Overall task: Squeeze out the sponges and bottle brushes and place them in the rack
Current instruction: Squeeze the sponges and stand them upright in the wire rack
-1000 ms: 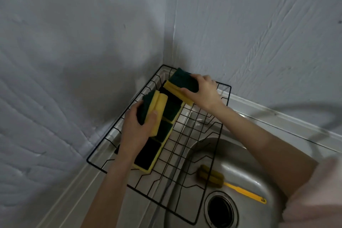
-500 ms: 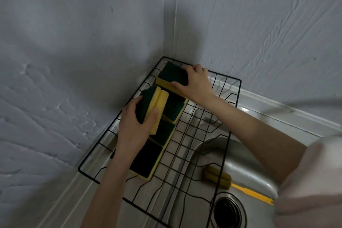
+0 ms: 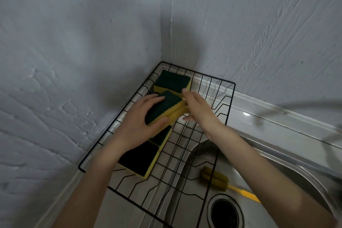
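Left hand: the left hand (image 3: pixel 137 126) is closed around a held sponge (image 3: pixel 164 110), thumb on its near yellow edge, fingers over the dark green top, just above the rack's left side.
Right hand: the right hand (image 3: pixel 199 110) sits at 3 o'clock of that sponge, fingertips touching its yellow right end; fingers loosely curled, not wrapped around anything that can be seen.
Held sponge: rectangular block, soft yellow foam under a rough dark green scouring layer, tilted with its far end higher.
Far sponge: a second sponge (image 3: pixel 173 82) lies at 12 o'clock of the held one, in the rack's far corner, green face up, just beyond both hands.
Near sponges: a near sponge (image 3: pixel 137 161) lies flat at 6 o'clock of the left hand, partly under the wrist; a middle sponge (image 3: pixel 162 137) shows between it and the held one, mostly hidden.
Rack: the rack (image 3: pixel 220 102) is thin black wire in a grid with a raised rim, set across the sink's left edge and into the wall corner.
Bottle brush: the bottle brush (image 3: pixel 215 177) lies in the sink at 5 o'clock of the rack, olive-yellow foam head, bright yellow plastic handle pointing to 4 o'clock, well apart from both hands.
Sink: the sink (image 3: pixel 288 155) is brushed steel with a round dark drain (image 3: pixel 224 213).
Walls: the walls (image 3: pixel 74 42) are grey with a ridged, streaked texture.
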A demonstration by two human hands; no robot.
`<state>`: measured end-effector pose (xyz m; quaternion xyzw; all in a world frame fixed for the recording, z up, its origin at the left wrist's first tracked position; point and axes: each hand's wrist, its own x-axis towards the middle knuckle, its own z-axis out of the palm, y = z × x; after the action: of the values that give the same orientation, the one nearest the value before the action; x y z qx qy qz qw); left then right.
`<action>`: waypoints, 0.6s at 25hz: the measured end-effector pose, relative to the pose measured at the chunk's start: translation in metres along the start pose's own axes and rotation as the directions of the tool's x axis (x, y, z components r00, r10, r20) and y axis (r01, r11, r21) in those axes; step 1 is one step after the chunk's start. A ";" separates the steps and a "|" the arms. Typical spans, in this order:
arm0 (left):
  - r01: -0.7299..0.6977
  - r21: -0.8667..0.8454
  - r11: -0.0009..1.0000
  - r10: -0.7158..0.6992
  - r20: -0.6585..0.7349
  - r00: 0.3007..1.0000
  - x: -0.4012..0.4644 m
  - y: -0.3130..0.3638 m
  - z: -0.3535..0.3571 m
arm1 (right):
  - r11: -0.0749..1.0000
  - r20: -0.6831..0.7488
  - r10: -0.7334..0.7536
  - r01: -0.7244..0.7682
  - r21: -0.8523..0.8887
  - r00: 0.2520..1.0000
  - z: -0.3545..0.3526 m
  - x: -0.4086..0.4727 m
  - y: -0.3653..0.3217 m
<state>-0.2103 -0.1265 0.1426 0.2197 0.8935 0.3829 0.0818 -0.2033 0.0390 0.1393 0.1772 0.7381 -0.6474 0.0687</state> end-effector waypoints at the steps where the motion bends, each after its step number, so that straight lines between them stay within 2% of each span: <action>1: -0.033 0.046 0.998 0.032 0.028 0.999 0.003 0.001 -0.002 | 0.986 0.082 0.108 -0.117 0.121 0.991 -0.002 -0.004 0.002; 3: -0.066 0.175 0.982 0.057 0.056 0.997 0.009 -0.003 -0.002 | 0.959 0.149 0.147 -0.177 0.220 0.978 -0.005 -0.005 0.008; 7: -0.013 0.304 0.953 0.028 -0.043 0.999 0.019 -0.016 0.005 | 0.935 0.124 0.139 -0.172 0.309 0.982 0.002 0.000 0.013; 15: -0.044 0.358 0.933 0.066 -0.047 0.997 0.033 -0.028 0.018 | 0.994 -0.004 0.109 -0.109 -0.027 0.994 0.009 0.016 0.026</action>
<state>-0.2434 -0.1173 0.1107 0.2446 0.9436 0.2229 0.0037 -0.2107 0.0353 0.1085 0.2170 0.7362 -0.6323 0.1055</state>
